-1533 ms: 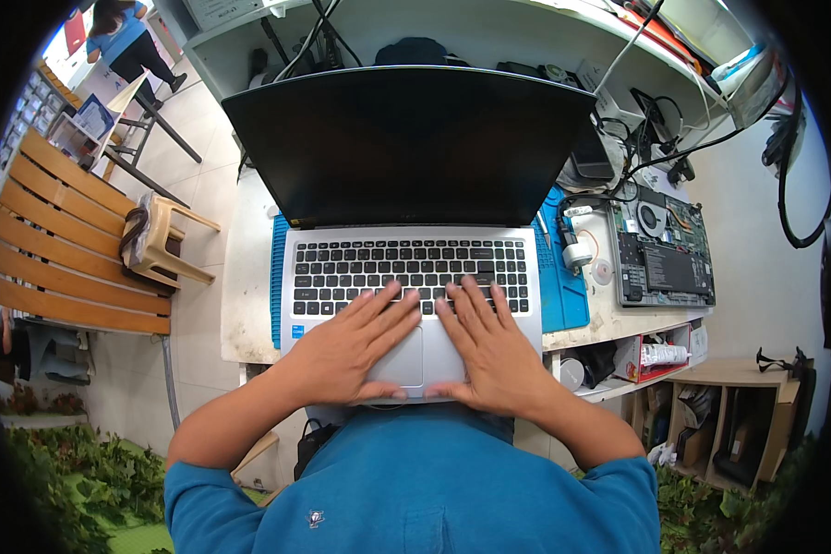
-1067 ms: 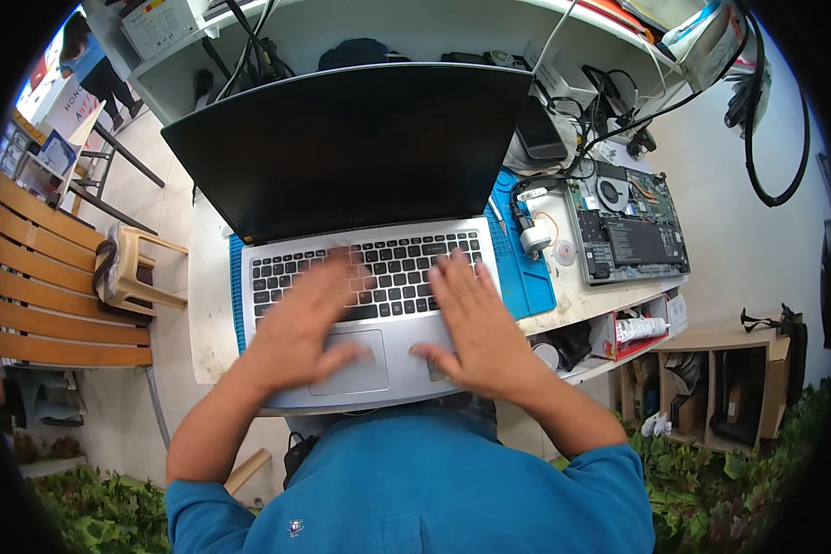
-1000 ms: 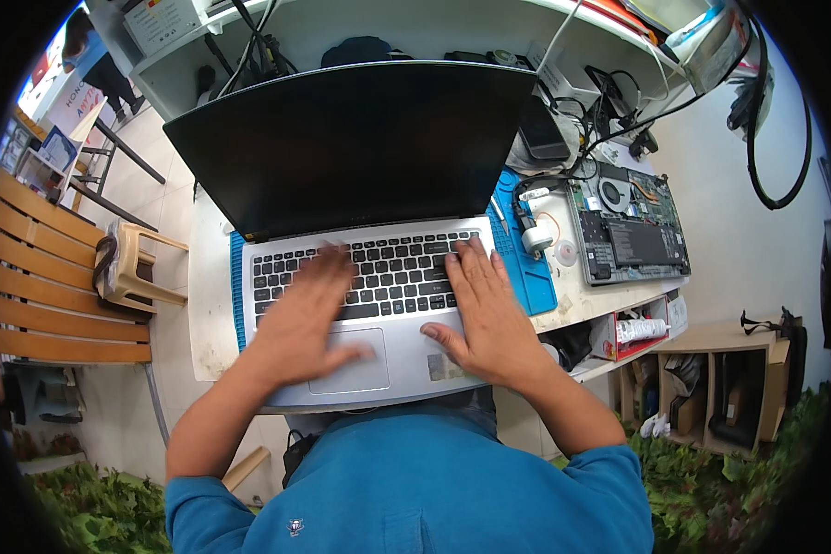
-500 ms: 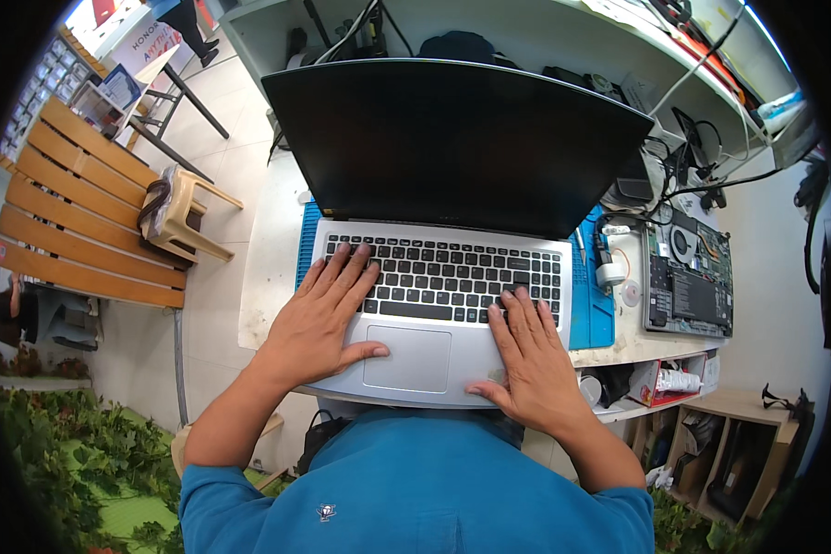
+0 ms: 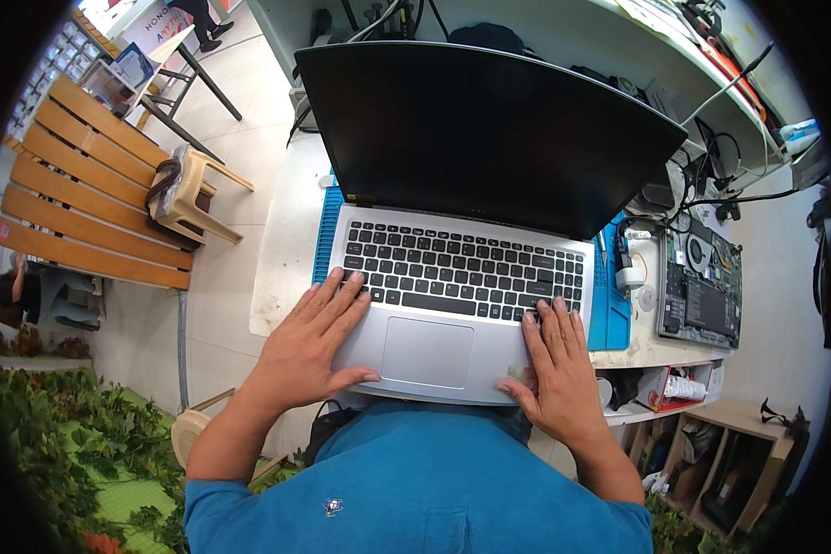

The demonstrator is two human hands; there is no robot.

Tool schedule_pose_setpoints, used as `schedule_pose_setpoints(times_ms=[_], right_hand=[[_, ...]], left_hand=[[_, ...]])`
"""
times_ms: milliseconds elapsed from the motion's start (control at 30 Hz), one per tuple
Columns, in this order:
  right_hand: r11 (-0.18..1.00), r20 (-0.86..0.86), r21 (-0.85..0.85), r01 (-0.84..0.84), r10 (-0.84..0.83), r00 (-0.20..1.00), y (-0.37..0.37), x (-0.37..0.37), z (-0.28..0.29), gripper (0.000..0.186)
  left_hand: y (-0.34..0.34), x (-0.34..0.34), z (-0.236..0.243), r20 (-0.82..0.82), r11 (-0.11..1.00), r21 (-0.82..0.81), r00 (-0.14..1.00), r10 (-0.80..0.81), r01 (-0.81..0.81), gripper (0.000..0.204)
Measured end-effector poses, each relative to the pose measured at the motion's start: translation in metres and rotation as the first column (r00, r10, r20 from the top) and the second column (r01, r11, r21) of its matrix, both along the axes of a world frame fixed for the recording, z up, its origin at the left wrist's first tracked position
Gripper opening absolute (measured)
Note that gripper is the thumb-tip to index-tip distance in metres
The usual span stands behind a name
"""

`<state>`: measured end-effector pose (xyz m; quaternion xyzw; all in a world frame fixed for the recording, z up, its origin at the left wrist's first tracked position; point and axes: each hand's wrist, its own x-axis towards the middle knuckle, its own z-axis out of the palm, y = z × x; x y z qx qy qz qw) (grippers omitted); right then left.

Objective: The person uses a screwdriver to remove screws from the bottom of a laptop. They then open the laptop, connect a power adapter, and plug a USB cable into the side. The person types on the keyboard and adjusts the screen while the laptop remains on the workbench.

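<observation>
My left hand (image 5: 307,349) lies flat, fingers spread, on the left palm rest of the laptop (image 5: 452,305), fingertips at the lower-left keys, thumb along the front edge beside the touchpad (image 5: 427,352). My right hand (image 5: 556,369) is flat too, on the right palm rest, fingertips touching the bottom-right of the keyboard (image 5: 466,270). Both hands open, well apart, gripping nothing, just pressing down. The laptop is open, screen (image 5: 489,129) dark, sitting on a blue mat (image 5: 611,314) on the white workbench (image 5: 282,258) right in front of me, its front edge overhanging toward my blue shirt (image 5: 415,489). Doing this well, as I judge it: keep palms flat and pressure even on both sides so the base doesn't rock or slide off the mat, and keep fingers off the keys unless pressing is meant. To the right, an opened laptop base with exposed boards (image 5: 702,295) and a tangle of cables (image 5: 711,185); to the left, a plastic stool (image 5: 189,194) and wooden bench (image 5: 83,203). Versus half a second ago: hands in nearly the same spots, left fingers slid slightly lower off the keys, and my head shifted, so the laptop sits a touch further right in view.
</observation>
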<state>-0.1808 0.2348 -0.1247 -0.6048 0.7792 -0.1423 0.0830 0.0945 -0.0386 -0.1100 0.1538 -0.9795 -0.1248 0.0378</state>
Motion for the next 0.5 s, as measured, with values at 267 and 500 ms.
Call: schedule_pose_setpoints(times_ms=[267,500], right_hand=[[0.993,-0.084,-0.063,0.098,-0.103,0.991,0.004,0.007,0.006,0.083],[0.992,-0.054,-0.070,0.101,-0.105,0.993,-0.004,0.001,0.007,0.081]], left_hand=[[0.007,-0.019,-0.005,-0.101,0.997,-0.036,0.993,0.060,-0.064,0.088],[0.007,-0.032,-0.008,-0.109,0.990,-0.123,0.993,0.050,-0.063,0.081]])
